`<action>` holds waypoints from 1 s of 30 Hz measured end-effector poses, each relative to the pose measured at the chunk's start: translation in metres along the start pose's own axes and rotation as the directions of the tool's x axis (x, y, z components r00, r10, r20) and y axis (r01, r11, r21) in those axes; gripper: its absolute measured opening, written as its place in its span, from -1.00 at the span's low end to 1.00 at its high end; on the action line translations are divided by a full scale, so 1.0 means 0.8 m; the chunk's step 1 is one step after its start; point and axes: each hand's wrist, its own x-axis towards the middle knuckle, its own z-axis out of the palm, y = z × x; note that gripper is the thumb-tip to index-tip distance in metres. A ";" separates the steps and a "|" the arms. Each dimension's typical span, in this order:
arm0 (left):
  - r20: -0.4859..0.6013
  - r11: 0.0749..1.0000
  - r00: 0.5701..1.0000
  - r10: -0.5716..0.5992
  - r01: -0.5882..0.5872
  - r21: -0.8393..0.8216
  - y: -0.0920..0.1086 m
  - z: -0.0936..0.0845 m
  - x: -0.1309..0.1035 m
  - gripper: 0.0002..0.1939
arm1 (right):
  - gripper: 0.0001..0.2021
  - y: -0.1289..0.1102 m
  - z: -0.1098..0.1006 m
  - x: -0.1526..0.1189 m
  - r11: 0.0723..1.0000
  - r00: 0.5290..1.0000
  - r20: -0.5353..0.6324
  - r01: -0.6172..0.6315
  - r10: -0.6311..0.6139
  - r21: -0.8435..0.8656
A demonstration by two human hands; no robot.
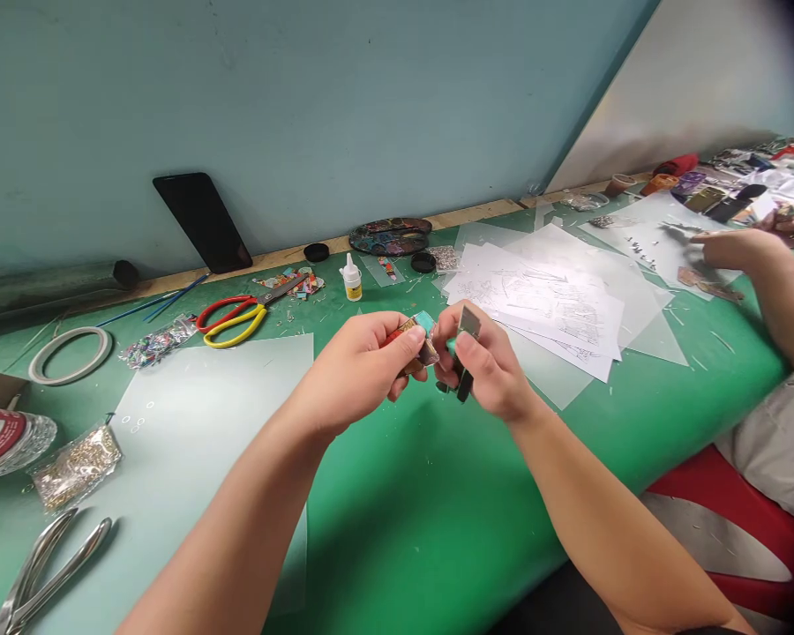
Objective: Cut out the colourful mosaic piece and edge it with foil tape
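My left hand point(370, 360) is closed around a small flat piece point(424, 323) with turquoise, red and brown parts, pinched under the thumb. Beside it, my right hand point(493, 370) grips a small tool point(469, 323) with a flat grey end at the top and dark ends pointing down. The hands are close together above the green table point(416, 494); whether the tool touches the piece is hard to tell. Fingers cover much of both items.
Red-and-yellow scissors point(235, 322), a glue bottle point(352, 280), a phone point(205, 220) and drawn papers point(543, 300) lie beyond. Pliers point(49, 573), a tape roll point(70, 355) and bead bags point(78, 463) are left. Another person's hand point(734, 249) works at right.
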 end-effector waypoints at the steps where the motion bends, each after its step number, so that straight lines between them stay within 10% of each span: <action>1: 0.004 0.999 1.000 0.011 -0.011 -0.045 0.001 0.000 0.000 -0.72 | -0.73 0.002 0.000 -0.001 0.998 0.998 -0.005 0.057 -0.057 -0.038; 16: -0.064 0.992 0.998 0.023 -0.031 -0.123 0.006 0.007 -0.005 -0.73 | -0.89 0.001 0.003 0.003 0.486 0.778 0.104 0.484 -0.620 -0.728; 30: -0.024 0.991 1.000 -0.010 0.007 -0.131 0.008 0.008 -0.006 -0.74 | -0.84 0.001 0.004 0.002 0.468 0.787 0.104 0.461 -0.608 -0.753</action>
